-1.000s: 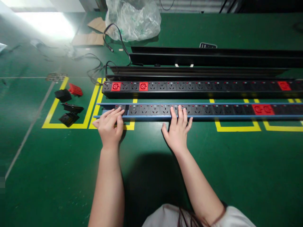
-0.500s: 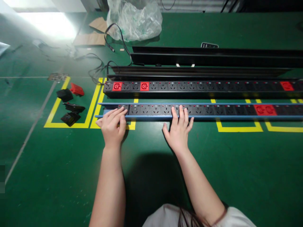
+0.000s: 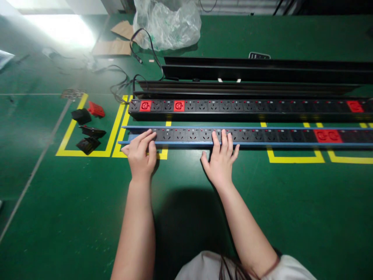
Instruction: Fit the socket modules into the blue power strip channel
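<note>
A long power strip (image 3: 256,135) with black sockets in a blue channel lies crosswise before me. Its left end is an unfilled stretch of the channel. My left hand (image 3: 141,153) reaches over the front blue edge there, fingers extended and thumb apart, with fingertips touching the leftmost socket module; its palm side is hidden. Further right, my right hand (image 3: 220,161) lies with spread fingers on the sockets, thumb off the front edge. A pair of red sockets (image 3: 328,135) sits in the strip's right part.
Behind runs a second black strip (image 3: 221,114) with red sockets and cables (image 3: 119,83), then long black channels (image 3: 262,72). Loose black socket modules (image 3: 88,145) and a red one (image 3: 96,109) lie left within yellow tape. A clear plastic bag (image 3: 171,25) and cardboard pieces (image 3: 113,47) lie beyond.
My left fingertips have shifted slightly on the leftmost socket module, and the fingers look a little more bent. My right hand stays put. The whole view has moved slightly.
</note>
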Motion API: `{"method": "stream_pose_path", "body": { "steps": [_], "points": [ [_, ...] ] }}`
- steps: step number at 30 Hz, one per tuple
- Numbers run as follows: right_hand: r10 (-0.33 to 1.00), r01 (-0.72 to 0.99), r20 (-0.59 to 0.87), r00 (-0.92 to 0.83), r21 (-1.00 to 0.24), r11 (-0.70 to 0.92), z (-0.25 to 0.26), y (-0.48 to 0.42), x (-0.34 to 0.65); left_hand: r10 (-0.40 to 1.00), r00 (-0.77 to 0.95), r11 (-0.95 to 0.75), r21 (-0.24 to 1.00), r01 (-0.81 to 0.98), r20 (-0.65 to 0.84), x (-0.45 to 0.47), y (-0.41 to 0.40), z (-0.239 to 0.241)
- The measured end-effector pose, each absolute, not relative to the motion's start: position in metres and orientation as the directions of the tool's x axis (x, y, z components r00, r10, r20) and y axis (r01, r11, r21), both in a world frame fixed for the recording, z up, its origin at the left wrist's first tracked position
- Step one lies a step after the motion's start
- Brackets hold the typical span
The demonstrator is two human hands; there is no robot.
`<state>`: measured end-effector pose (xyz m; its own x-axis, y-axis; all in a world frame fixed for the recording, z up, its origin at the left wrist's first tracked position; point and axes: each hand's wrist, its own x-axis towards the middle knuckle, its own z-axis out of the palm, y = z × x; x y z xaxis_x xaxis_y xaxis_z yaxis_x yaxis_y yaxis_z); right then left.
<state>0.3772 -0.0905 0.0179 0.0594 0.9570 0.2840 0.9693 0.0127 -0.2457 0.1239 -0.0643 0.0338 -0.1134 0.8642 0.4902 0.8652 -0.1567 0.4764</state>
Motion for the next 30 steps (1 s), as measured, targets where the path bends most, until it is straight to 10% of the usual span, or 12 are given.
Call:
{"method": "stream_pose_path", "body": {
  "steps": [30],
  "points": [
    [0.958,0.972,0.281,0.060,-0.235,0.008,0.021,-0.091,0.375,0.824,-0.414,0.179,0.515,0.838,0.388,0.135,-0.065,0.032]
  ]
}}
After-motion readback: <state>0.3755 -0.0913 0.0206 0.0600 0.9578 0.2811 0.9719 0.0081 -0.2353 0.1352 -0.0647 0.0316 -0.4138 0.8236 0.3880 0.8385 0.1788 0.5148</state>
